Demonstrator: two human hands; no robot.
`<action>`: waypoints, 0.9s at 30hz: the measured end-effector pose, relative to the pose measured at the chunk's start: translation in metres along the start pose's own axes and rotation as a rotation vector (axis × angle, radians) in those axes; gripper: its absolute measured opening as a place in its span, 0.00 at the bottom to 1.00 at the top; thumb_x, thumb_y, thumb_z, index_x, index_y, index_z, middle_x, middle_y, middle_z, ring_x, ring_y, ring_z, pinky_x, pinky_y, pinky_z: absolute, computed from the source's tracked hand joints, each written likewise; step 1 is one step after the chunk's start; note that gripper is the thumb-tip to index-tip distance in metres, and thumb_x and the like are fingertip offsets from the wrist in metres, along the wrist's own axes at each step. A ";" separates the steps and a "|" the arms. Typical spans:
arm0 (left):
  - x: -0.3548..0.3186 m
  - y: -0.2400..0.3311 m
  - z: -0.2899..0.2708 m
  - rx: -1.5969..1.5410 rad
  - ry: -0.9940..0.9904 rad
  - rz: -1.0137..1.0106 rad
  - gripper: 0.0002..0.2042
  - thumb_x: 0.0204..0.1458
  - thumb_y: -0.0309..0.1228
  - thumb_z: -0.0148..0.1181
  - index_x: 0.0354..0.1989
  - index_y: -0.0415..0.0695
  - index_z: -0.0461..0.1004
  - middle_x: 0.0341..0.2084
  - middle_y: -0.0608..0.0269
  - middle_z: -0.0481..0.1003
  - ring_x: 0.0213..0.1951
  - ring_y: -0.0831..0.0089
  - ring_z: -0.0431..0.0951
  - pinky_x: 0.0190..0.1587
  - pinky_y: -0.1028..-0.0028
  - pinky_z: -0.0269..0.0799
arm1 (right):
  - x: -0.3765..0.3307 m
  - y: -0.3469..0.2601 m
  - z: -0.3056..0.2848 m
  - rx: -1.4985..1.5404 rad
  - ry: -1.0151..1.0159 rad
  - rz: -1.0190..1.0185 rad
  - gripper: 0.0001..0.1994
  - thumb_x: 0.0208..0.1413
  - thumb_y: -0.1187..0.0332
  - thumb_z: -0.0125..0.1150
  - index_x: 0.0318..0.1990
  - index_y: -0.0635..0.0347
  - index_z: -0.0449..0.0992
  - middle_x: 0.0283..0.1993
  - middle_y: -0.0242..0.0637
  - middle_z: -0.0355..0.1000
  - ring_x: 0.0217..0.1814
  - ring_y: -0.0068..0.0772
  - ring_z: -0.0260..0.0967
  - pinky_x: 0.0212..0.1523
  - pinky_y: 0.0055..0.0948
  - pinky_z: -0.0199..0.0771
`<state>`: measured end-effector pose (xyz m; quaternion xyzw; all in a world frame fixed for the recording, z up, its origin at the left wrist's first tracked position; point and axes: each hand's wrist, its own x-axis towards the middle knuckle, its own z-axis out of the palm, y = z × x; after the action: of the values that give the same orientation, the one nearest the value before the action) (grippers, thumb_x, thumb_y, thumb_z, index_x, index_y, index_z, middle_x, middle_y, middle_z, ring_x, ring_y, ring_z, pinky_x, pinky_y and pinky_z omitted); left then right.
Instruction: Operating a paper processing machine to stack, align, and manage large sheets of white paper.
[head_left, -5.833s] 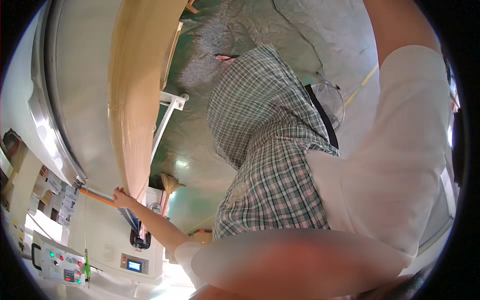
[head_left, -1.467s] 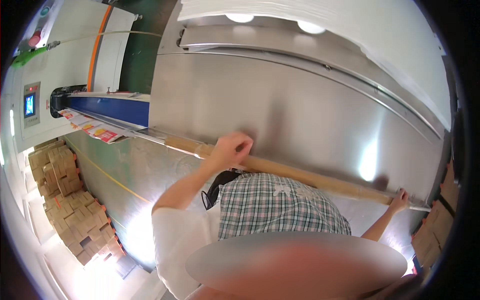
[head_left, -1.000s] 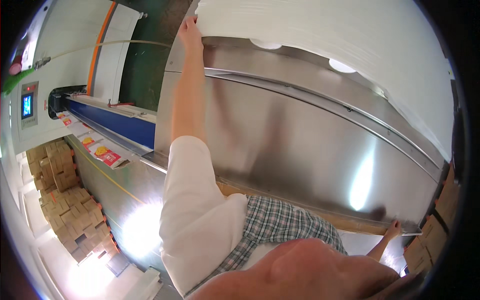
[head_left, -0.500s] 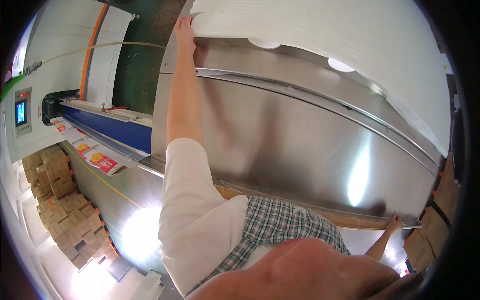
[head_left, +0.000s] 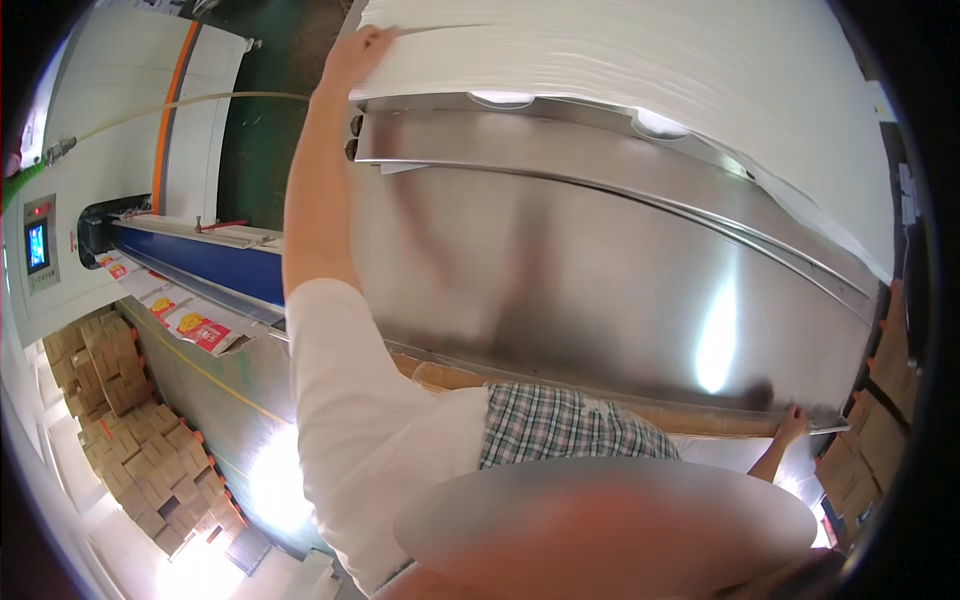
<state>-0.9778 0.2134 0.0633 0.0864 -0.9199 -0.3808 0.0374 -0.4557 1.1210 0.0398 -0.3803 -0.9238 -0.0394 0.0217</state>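
1. Head view: a layered stack of white sheets [head_left: 620,55] is spread over the far part of the steel counter [head_left: 600,270].
2. Left hand [head_left: 352,60]: fingers are bent at the stack's left edge, beside a narrow gap between layers; whether a sheet is pinched cannot be told.
3. Right hand [head_left: 791,424]: placed at the counter's near right edge; finger opening and hold cannot be told.
4. Blue belt [head_left: 215,262] is seen left of the counter.

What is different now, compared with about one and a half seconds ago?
The left hand moved forward, from the near edge of the metal table to the left end of the white stack. The right hand stayed at the near right corner.
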 end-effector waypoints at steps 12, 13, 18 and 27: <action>-0.049 0.111 0.076 0.866 -0.520 0.607 0.50 0.26 0.58 0.63 0.56 0.39 0.53 0.52 0.51 0.62 0.55 0.56 0.60 0.54 0.53 0.52 | 0.042 -0.128 -0.013 0.682 -0.011 -0.123 0.12 0.54 0.63 0.50 0.31 0.65 0.72 0.26 0.30 0.70 0.29 0.19 0.64 0.32 0.20 0.65; -0.055 0.111 0.075 0.866 -0.511 0.611 0.50 0.26 0.58 0.63 0.56 0.39 0.53 0.52 0.51 0.62 0.55 0.56 0.60 0.54 0.53 0.52 | 0.052 -0.175 -0.025 0.695 -0.048 -0.237 0.12 0.55 0.64 0.50 0.31 0.65 0.72 0.27 0.31 0.70 0.30 0.20 0.64 0.33 0.20 0.65; -0.078 0.089 0.081 0.808 -0.236 0.592 0.45 0.27 0.55 0.64 0.55 0.44 0.55 0.50 0.56 0.64 0.54 0.58 0.60 0.55 0.48 0.46 | 0.015 -0.484 -0.091 0.844 -0.232 -0.720 0.08 0.52 0.68 0.53 0.34 0.63 0.73 0.30 0.33 0.70 0.34 0.21 0.65 0.38 0.22 0.65; -0.100 0.097 0.085 0.770 -0.164 0.619 0.39 0.29 0.50 0.64 0.52 0.47 0.60 0.47 0.62 0.66 0.52 0.63 0.62 0.56 0.46 0.44 | -0.068 -0.769 -0.082 0.666 -0.097 -1.464 0.12 0.55 0.63 0.45 0.40 0.59 0.70 0.40 0.43 0.70 0.45 0.48 0.65 0.45 0.37 0.65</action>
<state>-0.9032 0.3586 0.0712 -0.2134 -0.9760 0.0098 0.0416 -0.9482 0.5223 0.0739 0.3469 -0.9017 0.2503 0.0625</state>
